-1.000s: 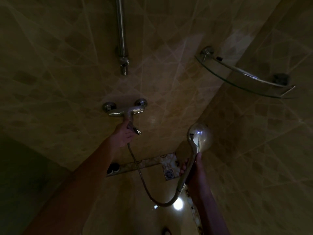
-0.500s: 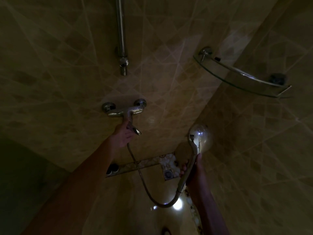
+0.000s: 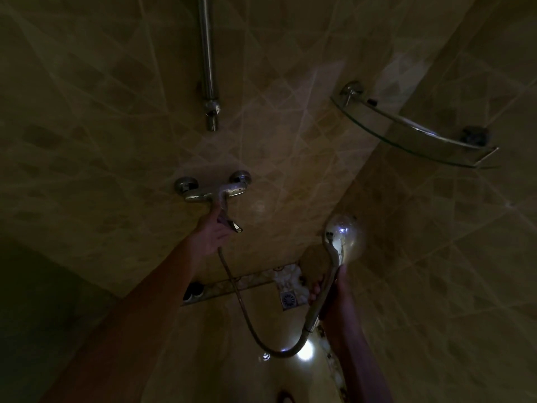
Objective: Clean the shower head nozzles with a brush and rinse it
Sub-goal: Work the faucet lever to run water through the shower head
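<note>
On the left, I have the left hand (image 3: pixel 213 232) raised to the tap (image 3: pixel 213 191) on the tiled wall, fingers curled around its lever (image 3: pixel 229 223). The hose (image 3: pixel 250 324) runs from under the tap, sags in a loop toward the floor, and rises to the shower head (image 3: pixel 343 238), which sits right of centre, near the corner where the two walls meet. The right hand (image 3: pixel 334 289) grips the handle below the head, fingers wrapped closed around it. I judge the head to be light, rigid and, with its polished finish, slippery when wet; the handle is the correct place to hold it, well below the round head. The hose is flexible and will drag on any wrist turn, so I keep slack in the loop. The nozzle side faces away from me and cannot be inspected. No brush is visible. To the right, the glass shelf (image 3: pixel 412 138) projects from the corner above the head; its edge limits upward movement. Open room lies downward and toward the floor drain (image 3: pixel 288 299).
</note>
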{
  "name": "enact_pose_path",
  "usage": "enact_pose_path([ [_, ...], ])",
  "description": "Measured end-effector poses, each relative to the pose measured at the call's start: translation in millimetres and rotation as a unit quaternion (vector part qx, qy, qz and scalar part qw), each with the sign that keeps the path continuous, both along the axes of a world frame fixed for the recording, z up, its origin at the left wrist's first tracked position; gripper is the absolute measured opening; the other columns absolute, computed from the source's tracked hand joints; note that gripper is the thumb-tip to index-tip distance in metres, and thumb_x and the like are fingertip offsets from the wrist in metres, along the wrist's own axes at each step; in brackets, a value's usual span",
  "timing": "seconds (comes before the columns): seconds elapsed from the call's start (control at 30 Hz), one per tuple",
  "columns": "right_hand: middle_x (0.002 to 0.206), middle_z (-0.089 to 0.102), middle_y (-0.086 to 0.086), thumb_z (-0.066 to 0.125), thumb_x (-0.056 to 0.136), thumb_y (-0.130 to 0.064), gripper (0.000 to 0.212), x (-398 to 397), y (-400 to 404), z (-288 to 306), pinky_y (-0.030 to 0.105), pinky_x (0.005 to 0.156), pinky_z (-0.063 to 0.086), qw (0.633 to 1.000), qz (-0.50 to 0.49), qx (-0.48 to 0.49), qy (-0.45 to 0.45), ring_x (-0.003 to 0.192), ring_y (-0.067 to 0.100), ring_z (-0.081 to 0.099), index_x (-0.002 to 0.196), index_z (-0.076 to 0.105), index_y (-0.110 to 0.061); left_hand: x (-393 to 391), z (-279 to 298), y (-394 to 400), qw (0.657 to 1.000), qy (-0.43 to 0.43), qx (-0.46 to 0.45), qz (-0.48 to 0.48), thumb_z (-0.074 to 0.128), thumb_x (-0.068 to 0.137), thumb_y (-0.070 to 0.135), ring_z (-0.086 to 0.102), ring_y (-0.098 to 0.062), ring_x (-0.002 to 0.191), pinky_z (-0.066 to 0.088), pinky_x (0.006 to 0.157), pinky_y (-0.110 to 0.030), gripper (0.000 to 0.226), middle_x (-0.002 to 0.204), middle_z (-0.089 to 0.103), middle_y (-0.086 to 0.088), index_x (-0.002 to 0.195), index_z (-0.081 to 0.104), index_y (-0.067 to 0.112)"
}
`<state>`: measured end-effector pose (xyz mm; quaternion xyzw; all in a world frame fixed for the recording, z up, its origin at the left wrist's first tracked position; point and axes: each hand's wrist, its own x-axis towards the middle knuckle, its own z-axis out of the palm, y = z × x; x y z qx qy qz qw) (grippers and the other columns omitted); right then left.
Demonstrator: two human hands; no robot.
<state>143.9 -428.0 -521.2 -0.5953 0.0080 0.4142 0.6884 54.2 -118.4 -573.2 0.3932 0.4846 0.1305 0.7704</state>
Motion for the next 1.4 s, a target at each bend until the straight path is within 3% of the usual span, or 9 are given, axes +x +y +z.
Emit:
enact_pose_path([
  [0.17,0.066,0.048,0.002,0.045,0.079,-0.078,0.062,0.8,-0.2,0.5,0.032,0.063,0.039,1.000,-0.002,0.004,0.009,0.059,0.015,0.047,0.078,0.059,-0.018,-0.5,-0.2,-1.4,1.000,0.000,0.000,-0.001,0.047,0.081,0.070,0.060,-0.024,0.092,0.046,0.071,-0.030,0.065,0.104,0.060,-0.015,0.099,0.058,0.009],
  [0.27,0.065,0.049,0.002,0.045,0.079,-0.077,0.062,2.6,-0.2,-0.9,0.032,0.062,0.038,1.000,-0.011,0.002,0.015,0.058,0.016,0.048,0.080,0.058,-0.016,0.3,-0.4,-2.0,1.000,-0.001,0.000,0.004,0.048,0.080,0.071,0.062,-0.026,0.092,0.047,0.075,-0.032,0.064,0.108,0.060,-0.018,0.089,0.061,0.009],
  [0.37,0.065,0.049,0.002,0.046,0.079,-0.077,0.063,2.9,1.2,-0.7,0.032,0.061,0.038,1.000,-0.009,0.005,0.019,0.057,0.016,0.048,0.082,0.059,-0.016,1.2,-2.3,-2.6,1.000,-0.005,0.007,0.012,0.048,0.082,0.070,0.059,-0.034,0.110,0.046,0.086,-0.036,0.070,0.121,0.058,-0.022,0.107,0.060,0.006],
  [0.43,0.065,0.048,0.002,0.046,0.079,-0.077,0.063,3.5,0.5,0.0,0.031,0.061,0.038,1.000,-0.009,0.007,0.019,0.056,0.016,0.047,0.081,0.058,-0.015,2.1,-3.0,-4.6,1.000,-0.009,0.009,0.018,0.048,0.081,0.070,0.060,-0.033,0.107,0.047,0.086,-0.035,0.064,0.113,0.062,-0.020,0.093,0.059,0.009],
  [0.53,0.066,0.047,0.001,0.046,0.080,-0.077,0.062,4.9,-2.8,0.6,0.031,0.063,0.039,1.000,-0.011,0.014,0.022,0.057,0.015,0.047,0.082,0.056,-0.016,3.1,-3.5,-5.6,1.000,-0.001,0.022,0.014,0.046,0.080,0.073,0.060,-0.030,0.107,0.045,0.087,-0.035,0.075,0.110,0.062,-0.018,0.107,0.059,0.004],
  [0.63,0.066,0.048,0.001,0.046,0.079,-0.078,0.062,6.1,-6.9,1.2,0.031,0.063,0.039,1.000,-0.009,0.006,0.017,0.058,0.014,0.048,0.082,0.056,-0.017,4.8,-3.1,-6.8,0.999,0.002,0.022,0.030,0.048,0.081,0.071,0.059,-0.031,0.105,0.045,0.081,-0.033,0.063,0.098,0.061,-0.017,0.091,0.058,0.009],
  [0.77,0.065,0.048,0.001,0.048,0.077,-0.078,0.061,7.2,-7.6,2.3,0.031,0.062,0.038,1.000,-0.021,-0.003,0.022,0.058,0.015,0.048,0.083,0.056,-0.018,5.8,-1.7,-6.6,0.999,0.003,0.023,0.034,0.046,0.084,0.068,0.058,-0.032,0.105,0.046,0.080,-0.034,0.068,0.104,0.059,-0.021,0.102,0.058,0.003],
  [0.93,0.066,0.046,0.002,0.048,0.079,-0.077,0.061,8.2,-4.1,3.0,0.029,0.058,0.041,0.999,-0.022,0.014,0.023,0.056,0.015,0.047,0.087,0.058,-0.018,7.9,-0.2,-5.7,0.998,0.020,0.018,0.055,0.051,0.079,0.070,0.061,-0.028,0.091,0.046,0.073,-0.031,0.062,0.085,0.061,-0.015,0.075,0.058,0.008],
  [1.4,0.066,0.048,0.001,0.048,0.077,-0.080,0.060,7.7,0.3,2.4,0.030,0.062,0.039,1.000,0.000,0.011,0.006,0.058,0.015,0.047,0.080,0.063,-0.022,3.9,-4.2,-4.3,0.999,0.004,0.016,0.030,0.050,0.081,0.070,0.059,-0.032,0.105,0.045,0.094,-0.039,0.062,0.104,0.061,-0.020,0.085,0.057,0.009],
])
